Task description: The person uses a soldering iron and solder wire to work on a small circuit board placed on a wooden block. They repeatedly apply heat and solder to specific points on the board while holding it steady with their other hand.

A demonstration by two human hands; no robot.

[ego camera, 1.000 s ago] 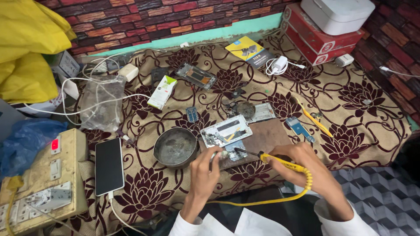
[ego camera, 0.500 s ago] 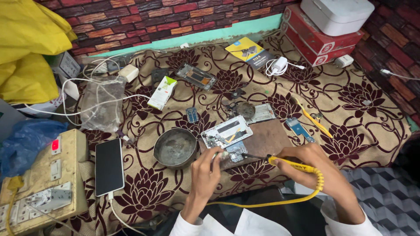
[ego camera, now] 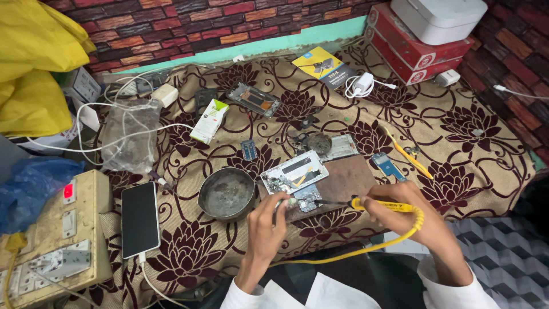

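My right hand grips a yellow-handled soldering iron whose dark tip points left at a small circuit board on a brown work board. My left hand pinches the board's left edge with its fingertips. Just behind lies an opened phone frame, silver and tilted. The iron's yellow cord loops down toward my lap.
A round metal dish sits left of the work. A white-edged phone on a cable lies beside a beige switch box. Yellow tweezers, loose phone parts, chargers and red boxes spread over the flowered cloth.
My right hand has slid a little to the right and down with the iron. My left hand stays on the small board.
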